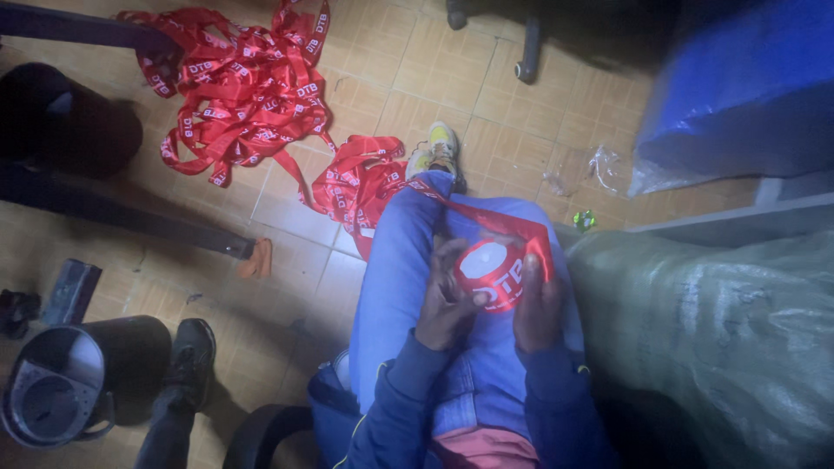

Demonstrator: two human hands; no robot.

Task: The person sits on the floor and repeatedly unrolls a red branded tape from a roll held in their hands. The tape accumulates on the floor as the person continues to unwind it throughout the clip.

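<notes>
I sit with my legs in blue jeans, looking down at my lap. My left hand (447, 300) and my right hand (537, 306) both grip a roll of red ribbon (488, 271) with white print, wound around a pale core. A strand of the same ribbon runs from the roll up over my knee to a loose heap of red ribbon (358, 187) on the tiled floor by my yellow-and-white shoe (437, 149). A bigger tangled pile of red ribbon (239, 82) lies farther away at the upper left.
A large greenish woven sack (712, 321) presses against my right side. A blue plastic-wrapped bundle (747, 82) sits at the upper right. A black bucket (74, 378) and another person's black shoe (187, 356) are at the lower left. Dark metal bars (130, 217) cross the floor.
</notes>
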